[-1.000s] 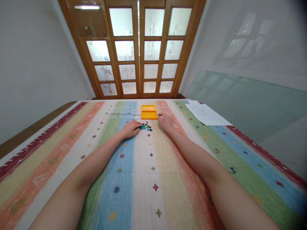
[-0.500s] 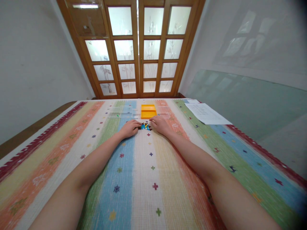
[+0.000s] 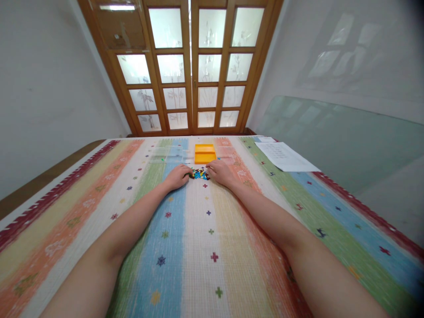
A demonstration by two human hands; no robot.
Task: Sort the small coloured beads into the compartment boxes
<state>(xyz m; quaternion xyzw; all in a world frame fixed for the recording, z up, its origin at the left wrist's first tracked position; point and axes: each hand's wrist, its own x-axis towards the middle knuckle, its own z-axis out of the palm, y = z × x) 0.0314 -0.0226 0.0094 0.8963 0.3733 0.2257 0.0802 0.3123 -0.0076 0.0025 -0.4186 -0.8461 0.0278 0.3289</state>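
A small heap of tiny coloured pieces [image 3: 199, 173], blue, black, red and yellow, lies on the striped cloth far out in front of me. My left hand [image 3: 178, 177] rests on the cloth at the heap's left edge, fingers curled and touching the pieces. My right hand [image 3: 220, 172] lies at the heap's right edge, fingers bent toward it. Whether either hand pinches a piece is too small to tell. An orange tray [image 3: 205, 153] sits just beyond the heap.
Clear plastic trays [image 3: 167, 155] stand left of the orange tray, and another clear tray [image 3: 227, 153] to its right. A printed sheet of paper [image 3: 285, 157] lies at the far right. A glass pane leans on the right wall. Wooden glazed doors close off the far end.
My right hand has come back from beside the orange tray to the right edge of the heap. My left hand has stayed at the heap's left side.
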